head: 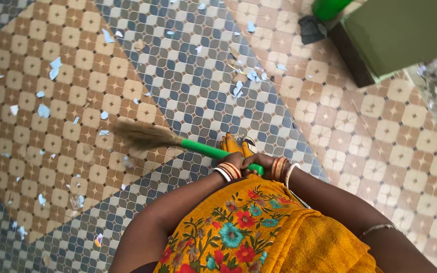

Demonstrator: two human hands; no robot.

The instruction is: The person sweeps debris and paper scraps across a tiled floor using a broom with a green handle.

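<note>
The person held a broom point(178, 141) low in front of the body, both hands closed on its green handle: the left hand point(234, 163) gripped further down the shaft, and the right hand point(260, 163) sat just beside it at the handle's end, each wrist ringed with bangles. The brush head point(142, 135) lay to the left, its bristles resting on the patterned tiled floor point(380, 151). Pale paper scraps point(44, 110) were strewn across the tiles, thick on the brown band at the left and in a looser cluster point(246, 76) further ahead. A green can point(330, 7) and a dark-edged block point(395, 35) stood at the upper right. To sweep well here, the bristles would best stay flat on the tiles, with short, light strokes drawing the scraps into one heap, since such light bits would likely flutter off under a hard flick.
</note>
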